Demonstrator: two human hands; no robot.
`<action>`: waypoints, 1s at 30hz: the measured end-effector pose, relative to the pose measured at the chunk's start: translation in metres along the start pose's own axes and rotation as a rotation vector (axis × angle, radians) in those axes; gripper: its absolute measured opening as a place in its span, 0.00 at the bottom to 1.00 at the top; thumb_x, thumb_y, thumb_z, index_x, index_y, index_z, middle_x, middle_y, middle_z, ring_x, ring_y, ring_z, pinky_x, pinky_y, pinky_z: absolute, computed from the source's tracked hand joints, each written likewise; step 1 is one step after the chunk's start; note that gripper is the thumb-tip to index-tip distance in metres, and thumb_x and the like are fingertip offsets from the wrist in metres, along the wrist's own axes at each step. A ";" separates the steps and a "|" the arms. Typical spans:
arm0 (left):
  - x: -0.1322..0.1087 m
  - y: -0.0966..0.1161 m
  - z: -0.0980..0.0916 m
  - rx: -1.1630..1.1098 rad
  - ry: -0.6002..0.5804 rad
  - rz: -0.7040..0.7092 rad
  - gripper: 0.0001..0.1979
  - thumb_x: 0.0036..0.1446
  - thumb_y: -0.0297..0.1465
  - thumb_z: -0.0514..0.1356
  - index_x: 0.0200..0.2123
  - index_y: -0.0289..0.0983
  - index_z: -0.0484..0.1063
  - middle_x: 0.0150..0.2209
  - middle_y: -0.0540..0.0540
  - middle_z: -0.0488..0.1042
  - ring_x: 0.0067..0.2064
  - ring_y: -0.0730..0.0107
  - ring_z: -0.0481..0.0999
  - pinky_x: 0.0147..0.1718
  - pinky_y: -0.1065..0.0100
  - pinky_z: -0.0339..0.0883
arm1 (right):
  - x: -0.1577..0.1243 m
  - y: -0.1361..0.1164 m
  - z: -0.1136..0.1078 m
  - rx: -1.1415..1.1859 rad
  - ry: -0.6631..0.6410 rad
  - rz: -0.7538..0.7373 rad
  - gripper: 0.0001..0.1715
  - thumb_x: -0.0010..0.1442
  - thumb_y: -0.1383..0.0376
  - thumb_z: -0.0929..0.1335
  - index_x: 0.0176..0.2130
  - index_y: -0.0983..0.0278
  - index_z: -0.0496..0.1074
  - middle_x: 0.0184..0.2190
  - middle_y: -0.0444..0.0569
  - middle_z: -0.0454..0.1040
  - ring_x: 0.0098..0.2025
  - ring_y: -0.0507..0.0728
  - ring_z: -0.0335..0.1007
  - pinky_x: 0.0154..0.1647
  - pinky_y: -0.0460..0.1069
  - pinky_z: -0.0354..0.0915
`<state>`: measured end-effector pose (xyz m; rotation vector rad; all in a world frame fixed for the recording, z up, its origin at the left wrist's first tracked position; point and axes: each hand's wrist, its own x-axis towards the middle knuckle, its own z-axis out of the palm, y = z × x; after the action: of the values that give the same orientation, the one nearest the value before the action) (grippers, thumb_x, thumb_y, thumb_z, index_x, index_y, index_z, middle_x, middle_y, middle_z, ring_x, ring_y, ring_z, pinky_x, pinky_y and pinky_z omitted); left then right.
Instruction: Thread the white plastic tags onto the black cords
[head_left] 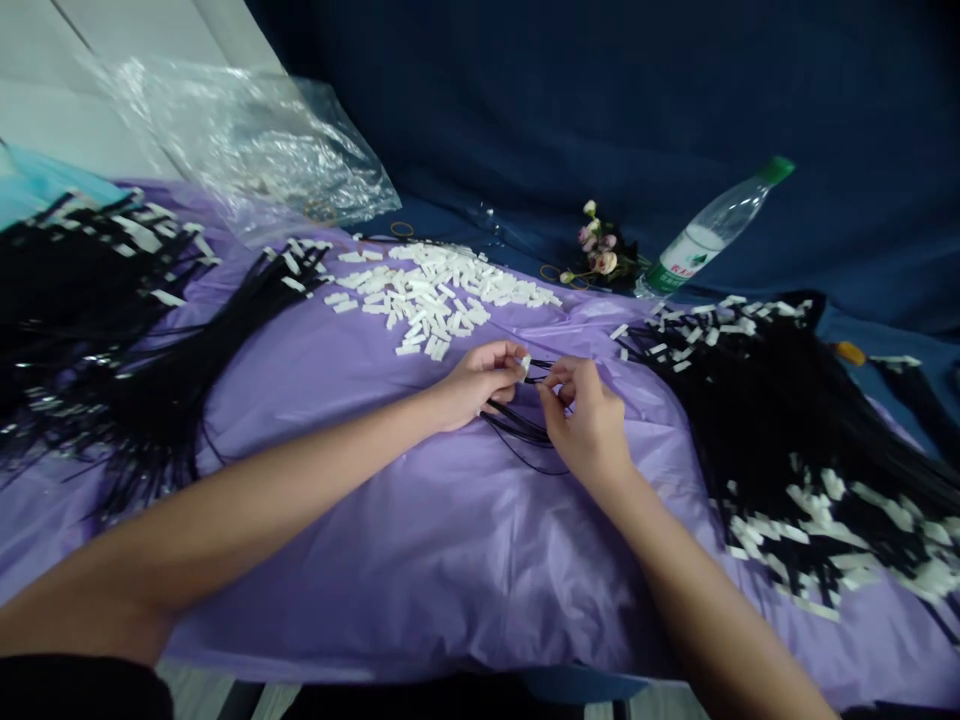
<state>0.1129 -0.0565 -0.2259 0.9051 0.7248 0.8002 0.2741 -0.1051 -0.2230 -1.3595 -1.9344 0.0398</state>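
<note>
Mid-frame, the left hand [480, 380] pinches a small white clip [525, 364] – the right hand [581, 415] pinches the thin black cords [517, 425] just right of it, cord ends pointing left at the clip, nearly touching, over the purple sheet [420, 540].

Lilac plastic sheet [420, 540], white tabs [427, 290], black cords [757, 400], green-capped clear bottle [705, 235], navy cloth [600, 100]

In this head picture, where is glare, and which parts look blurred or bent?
Head view: glare on the clear plastic bag and a soft sheen on the purple sheet; the black cord piles lose detail in the dark; edges bend and smear, wide-angle; both hands, left hand and right hand, are fairly sharp.
</note>
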 end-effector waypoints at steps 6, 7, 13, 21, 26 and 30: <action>-0.001 0.000 -0.003 0.021 -0.004 0.038 0.12 0.50 0.31 0.63 0.37 0.39 0.65 0.24 0.57 0.56 0.18 0.84 0.53 0.13 0.78 0.38 | 0.001 0.001 -0.006 -0.227 -0.072 -0.236 0.15 0.64 0.67 0.64 0.51 0.62 0.67 0.41 0.51 0.75 0.44 0.60 0.66 0.46 0.53 0.61; -0.001 0.000 -0.003 0.031 0.008 0.038 0.12 0.50 0.31 0.63 0.37 0.38 0.65 0.24 0.57 0.55 0.18 0.84 0.53 0.13 0.79 0.38 | 0.002 0.001 -0.006 -0.247 -0.081 -0.227 0.15 0.64 0.66 0.64 0.51 0.62 0.68 0.39 0.51 0.76 0.43 0.60 0.66 0.45 0.53 0.60; -0.004 0.000 -0.002 0.117 0.051 0.083 0.14 0.49 0.33 0.63 0.38 0.39 0.64 0.24 0.58 0.53 0.17 0.85 0.51 0.12 0.80 0.41 | 0.004 -0.001 -0.001 -0.182 -0.041 -0.141 0.13 0.62 0.67 0.64 0.47 0.64 0.72 0.36 0.54 0.76 0.41 0.62 0.65 0.44 0.55 0.57; -0.026 0.018 0.021 0.275 -0.026 0.303 0.18 0.47 0.38 0.67 0.37 0.36 0.66 0.30 0.55 0.62 0.18 0.88 0.55 0.16 0.76 0.46 | 0.003 -0.002 -0.006 0.226 0.137 0.078 0.33 0.54 0.62 0.68 0.57 0.67 0.61 0.52 0.62 0.69 0.53 0.67 0.65 0.52 0.62 0.60; -0.042 0.043 0.039 0.303 0.023 0.487 0.16 0.49 0.39 0.65 0.37 0.38 0.66 0.26 0.55 0.62 0.21 0.83 0.59 0.20 0.75 0.51 | 0.002 -0.001 -0.021 0.545 0.111 0.151 0.22 0.64 0.54 0.56 0.47 0.65 0.66 0.19 0.44 0.69 0.29 0.57 0.74 0.33 0.52 0.70; -0.050 0.067 0.040 0.367 0.116 0.637 0.14 0.48 0.36 0.66 0.37 0.37 0.70 0.32 0.50 0.69 0.33 0.74 0.69 0.34 0.72 0.62 | -0.016 -0.018 -0.050 0.598 -0.012 0.134 0.23 0.65 0.50 0.56 0.38 0.64 0.67 0.14 0.39 0.63 0.22 0.54 0.71 0.25 0.47 0.67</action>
<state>0.1010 -0.0878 -0.1399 1.4666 0.7012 1.3138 0.2914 -0.1448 -0.1885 -1.0719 -1.6458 0.6395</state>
